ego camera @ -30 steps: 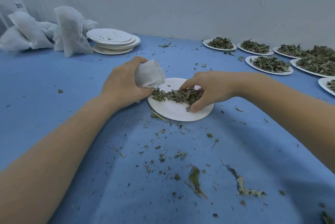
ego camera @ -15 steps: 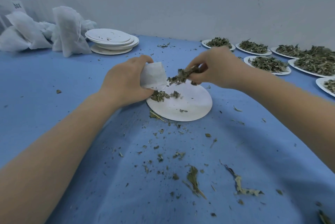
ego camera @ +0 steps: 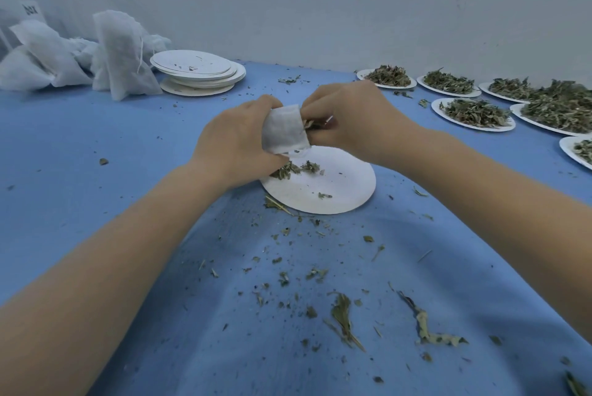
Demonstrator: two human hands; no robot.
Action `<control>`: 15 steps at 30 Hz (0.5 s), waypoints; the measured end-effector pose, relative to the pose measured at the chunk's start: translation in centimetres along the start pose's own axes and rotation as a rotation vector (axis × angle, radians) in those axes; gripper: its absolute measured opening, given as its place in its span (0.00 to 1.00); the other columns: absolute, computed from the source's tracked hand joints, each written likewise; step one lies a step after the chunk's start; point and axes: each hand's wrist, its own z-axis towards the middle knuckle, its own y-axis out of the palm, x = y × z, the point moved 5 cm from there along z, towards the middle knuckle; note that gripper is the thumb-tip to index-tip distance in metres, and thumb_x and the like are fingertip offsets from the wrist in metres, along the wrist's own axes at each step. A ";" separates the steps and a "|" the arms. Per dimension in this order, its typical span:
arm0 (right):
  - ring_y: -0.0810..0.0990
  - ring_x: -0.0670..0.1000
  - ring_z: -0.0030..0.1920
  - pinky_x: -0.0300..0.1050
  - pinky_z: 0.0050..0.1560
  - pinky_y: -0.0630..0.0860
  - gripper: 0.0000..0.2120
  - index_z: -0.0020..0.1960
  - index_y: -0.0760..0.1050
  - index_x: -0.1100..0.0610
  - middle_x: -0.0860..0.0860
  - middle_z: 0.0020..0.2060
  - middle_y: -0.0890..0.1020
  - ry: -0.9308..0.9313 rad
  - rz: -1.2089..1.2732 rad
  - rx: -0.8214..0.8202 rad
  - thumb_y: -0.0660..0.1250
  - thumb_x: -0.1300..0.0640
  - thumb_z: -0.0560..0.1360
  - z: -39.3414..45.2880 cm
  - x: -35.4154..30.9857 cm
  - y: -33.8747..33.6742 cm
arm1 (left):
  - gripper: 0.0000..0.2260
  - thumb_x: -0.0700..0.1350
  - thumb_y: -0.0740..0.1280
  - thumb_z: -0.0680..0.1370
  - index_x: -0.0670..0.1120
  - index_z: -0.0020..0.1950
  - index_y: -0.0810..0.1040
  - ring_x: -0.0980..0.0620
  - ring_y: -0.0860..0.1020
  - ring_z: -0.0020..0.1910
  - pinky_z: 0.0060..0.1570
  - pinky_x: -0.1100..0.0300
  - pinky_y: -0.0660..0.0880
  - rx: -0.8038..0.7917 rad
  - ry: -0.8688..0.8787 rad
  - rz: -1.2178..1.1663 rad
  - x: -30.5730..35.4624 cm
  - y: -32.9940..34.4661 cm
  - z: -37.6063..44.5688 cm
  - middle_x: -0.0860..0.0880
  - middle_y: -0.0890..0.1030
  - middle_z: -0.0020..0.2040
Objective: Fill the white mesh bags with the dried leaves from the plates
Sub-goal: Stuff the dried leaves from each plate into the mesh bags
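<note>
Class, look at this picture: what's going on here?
A person is stuffing dried leaves into a white mesh bag. The left hand grips the bag above a nearly emptied plate, and the right hand pushes a pinch of leaves into its mouth. Full plates wait at the right; filled bags and empty plates sit at the far left.

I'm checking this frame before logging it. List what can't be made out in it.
- How full the mesh bag is: head view, the left hand wraps its body.
- The bag's mouth: the right hand covers it.
- The label at top left: cut off by the edge, blurred.
- The rightmost plate: cut by the right edge.
- The lower plates in the empty stack: only rims show.
</note>
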 end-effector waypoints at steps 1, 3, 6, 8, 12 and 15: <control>0.77 0.50 0.41 0.48 0.50 0.72 0.07 0.49 0.83 0.60 0.54 0.48 0.83 -0.019 0.014 0.017 0.70 0.61 0.72 -0.1 0.0 0.0 | 0.23 0.49 0.73 0.65 0.51 0.58 0.72 0.46 0.75 0.46 0.43 0.52 0.74 -0.003 -0.013 -0.022 0.0 0.0 0.0 0.50 0.78 0.48; 0.79 0.51 0.41 0.46 0.50 0.73 0.08 0.50 0.82 0.61 0.54 0.44 0.84 0.000 0.061 0.064 0.71 0.62 0.71 -0.3 0.2 -0.1 | 0.19 0.50 0.73 0.65 0.49 0.54 0.74 0.47 0.75 0.44 0.42 0.52 0.74 -0.007 -0.042 -0.067 0.0 0.0 -0.1 0.51 0.78 0.44; 0.80 0.45 0.47 0.37 0.52 0.74 0.15 0.55 0.81 0.53 0.49 0.43 0.85 0.107 0.303 0.092 0.72 0.64 0.69 -0.6 0.7 -0.3 | 0.15 0.50 0.72 0.66 0.48 0.50 0.74 0.49 0.75 0.43 0.41 0.53 0.74 -0.019 -0.069 -0.114 0.0 -0.1 0.1 0.52 0.78 0.41; 0.81 0.42 0.48 0.41 0.57 0.76 0.17 0.57 0.80 0.50 0.47 0.46 0.85 0.159 0.464 0.009 0.71 0.65 0.71 -0.8 0.8 -0.2 | 0.14 0.50 0.72 0.66 0.49 0.48 0.74 0.50 0.76 0.42 0.41 0.54 0.74 -0.033 -0.074 -0.126 0.1 -0.1 0.3 0.52 0.78 0.41; 0.81 0.52 0.53 0.55 0.58 0.75 0.14 0.52 0.80 0.44 0.49 0.48 0.84 0.172 0.596 -0.070 0.65 0.62 0.75 -0.8 0.8 -0.6 | 0.14 0.50 0.72 0.66 0.49 0.48 0.75 0.50 0.75 0.42 0.39 0.57 0.71 -0.019 -0.079 -0.178 0.2 -0.5 0.2 0.53 0.78 0.40; 0.80 0.46 0.48 0.39 0.57 0.74 0.08 0.50 0.83 0.53 0.51 0.50 0.82 0.123 0.438 -0.028 0.68 0.62 0.74 -0.6 0.8 -0.6 | 0.14 0.51 0.73 0.66 0.48 0.47 0.75 0.50 0.75 0.41 0.39 0.55 0.71 -0.005 -0.050 -0.184 0.6 -0.7 0.2 0.53 0.78 0.38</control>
